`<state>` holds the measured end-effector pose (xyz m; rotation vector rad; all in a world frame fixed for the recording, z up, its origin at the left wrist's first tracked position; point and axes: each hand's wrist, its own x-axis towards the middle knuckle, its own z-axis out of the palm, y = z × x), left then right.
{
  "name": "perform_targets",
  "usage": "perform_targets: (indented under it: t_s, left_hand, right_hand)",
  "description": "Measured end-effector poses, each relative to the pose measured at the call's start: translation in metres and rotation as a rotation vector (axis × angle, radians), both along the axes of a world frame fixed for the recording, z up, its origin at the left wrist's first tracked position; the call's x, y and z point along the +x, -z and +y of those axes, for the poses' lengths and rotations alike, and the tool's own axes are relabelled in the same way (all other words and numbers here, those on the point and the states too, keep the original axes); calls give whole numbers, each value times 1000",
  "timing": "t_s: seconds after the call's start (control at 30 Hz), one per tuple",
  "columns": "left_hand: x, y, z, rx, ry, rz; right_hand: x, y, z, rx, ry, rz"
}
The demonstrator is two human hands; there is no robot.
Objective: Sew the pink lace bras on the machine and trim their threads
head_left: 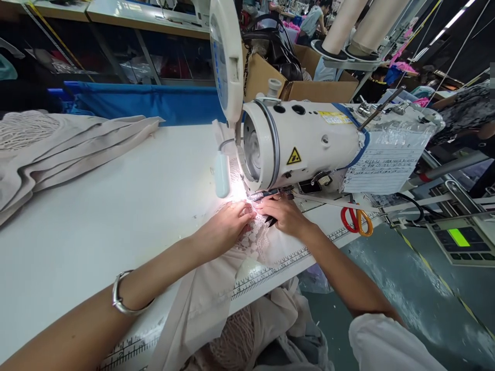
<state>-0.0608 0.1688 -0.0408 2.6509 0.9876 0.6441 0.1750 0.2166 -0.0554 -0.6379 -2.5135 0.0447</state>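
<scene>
A white sewing machine [309, 144] stands on the white table [96, 216], its lamp glaring at the needle. My left hand [228, 224] lies with its fingers pressed on pale lace fabric [255, 242] just left of the needle. My right hand [284, 214] rests on the same fabric to the right, fingers curled at the presser foot, and a dark slim tool shows under it. The fabric runs toward me over the table's ruler edge [270, 270] and hangs down to my lap. A silver bangle [124, 301] is on my left wrist.
A heap of beige fabric [58, 149] lies at the table's far left. Orange-handled scissors [358, 220] hang right of the machine. A control panel with a green screen [458, 239] is at the right. Cardboard boxes [305, 85] and other people are behind the machine.
</scene>
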Motion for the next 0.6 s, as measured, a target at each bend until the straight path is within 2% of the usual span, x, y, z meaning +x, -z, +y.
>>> perform_targets:
  t_s: [0.17,0.33,0.47,0.6]
  left_hand:
    - [-9,-2,12,3,-24,-13]
    - [-14,4,22,35,-46,0]
    - [-13,6,21,138,-87,45]
    - [-12,5,19,254,-10,158]
  right_hand:
    - [0,0,0,-65,-16,-13]
    - [-3,0,1,-38,-12,-17]
    - [-4,-2,0,22,-9,-6]
    - [-4,-3,0,49,-3,4]
